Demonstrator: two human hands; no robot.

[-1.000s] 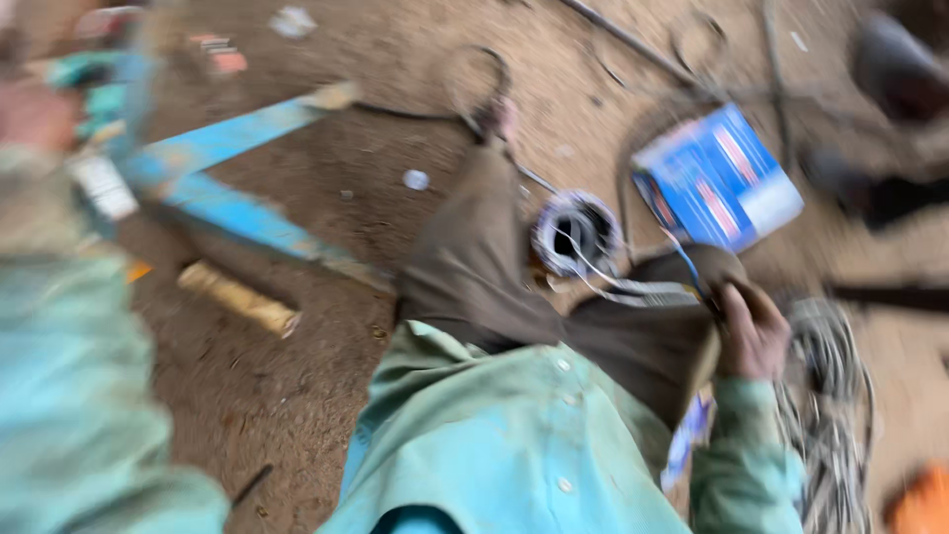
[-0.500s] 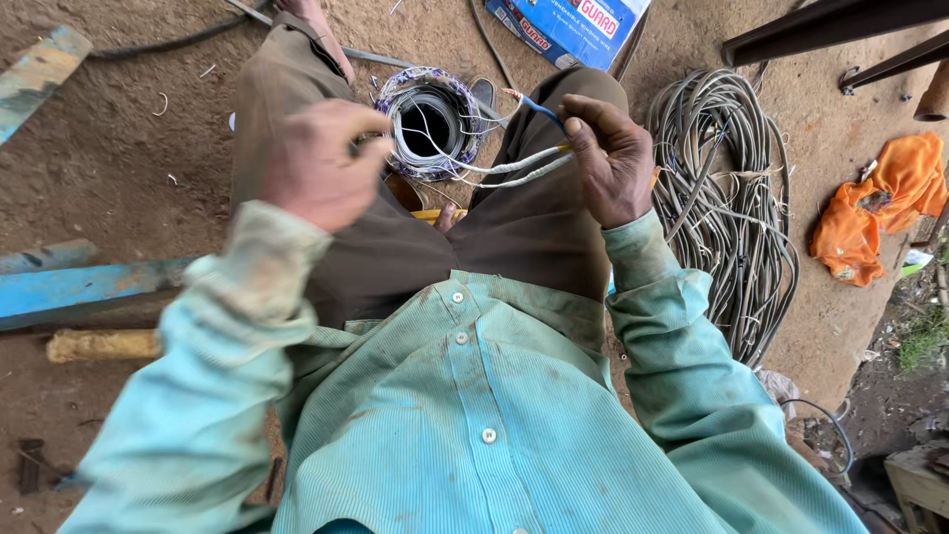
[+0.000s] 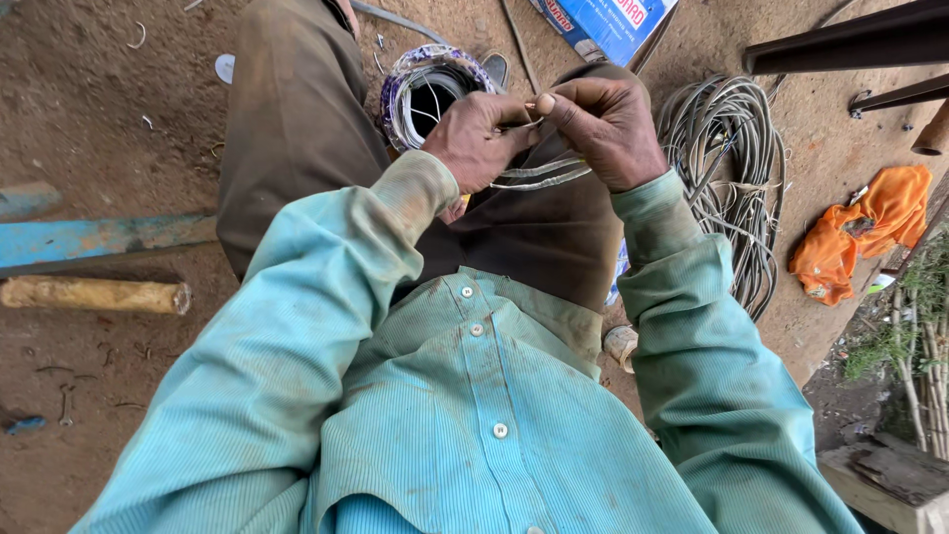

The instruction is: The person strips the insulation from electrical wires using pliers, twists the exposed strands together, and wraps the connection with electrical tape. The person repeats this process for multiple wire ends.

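Bare, dusty dirt ground [image 3: 148, 168] lies under a seated person in a teal shirt and brown trousers. Both hands meet above the lap. The left hand [image 3: 479, 138] is clenched around thin pale wires [image 3: 544, 173], fingers curled in tight. The right hand [image 3: 608, 129] pinches the same wires between thumb and fingertips, just beside the left, the two hands touching or nearly so. The wires run in loose loops from the hands across the right thigh. Between the knees, on the ground, sits a wire spool [image 3: 425, 84] wrapped in patterned purple and white, just beyond the left hand. To the right lies a large grey cable coil [image 3: 736, 168], and further right an orange cloth [image 3: 870, 232]. A blue box [image 3: 603, 20] lies at the top edge. On the left are a blue plank [image 3: 99, 237] and a wooden handle [image 3: 94, 295].
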